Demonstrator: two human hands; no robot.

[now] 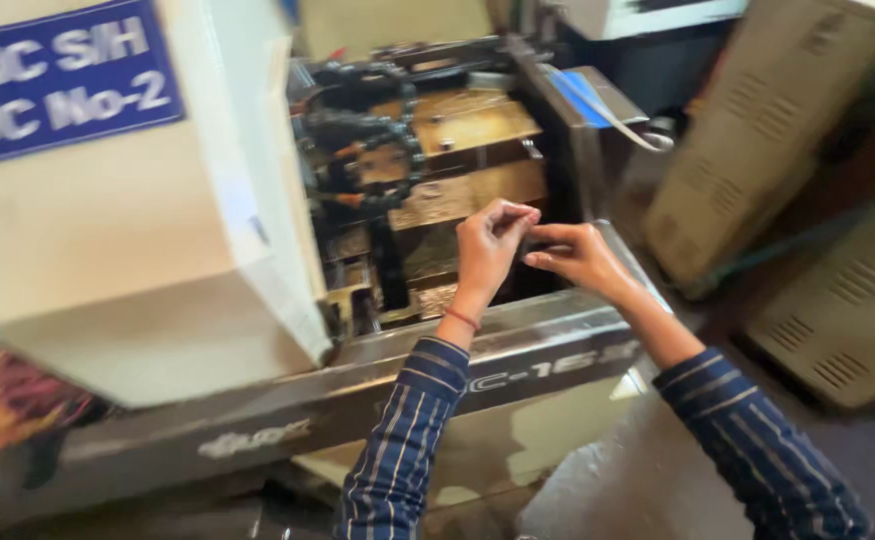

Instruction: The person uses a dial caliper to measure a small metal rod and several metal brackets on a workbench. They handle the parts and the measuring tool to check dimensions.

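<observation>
Item: small dark part [529, 246], pinched betw. both hands at the open machine bay [457, 150]; blurred, so long axis and heading cannot be told.
L hand [487, 250]: fingers bunched, tips pressed onto part.
R hand [579, 256]: thumb and forefinger closed on part from right; other fingers loosely extended.
Surround: beaded coolant hose [377, 130] seen left of hands; metal sill [517, 330] below wrists.

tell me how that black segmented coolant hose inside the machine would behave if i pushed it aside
The black segmented coolant hose is built of bead-like links and already holds a curve, so it would probably bend stiffly and keep the new shape rather than flop. It looks light for its size. The brownish wet-looking metal plates around it suggest it may be oily and slippery.
</observation>
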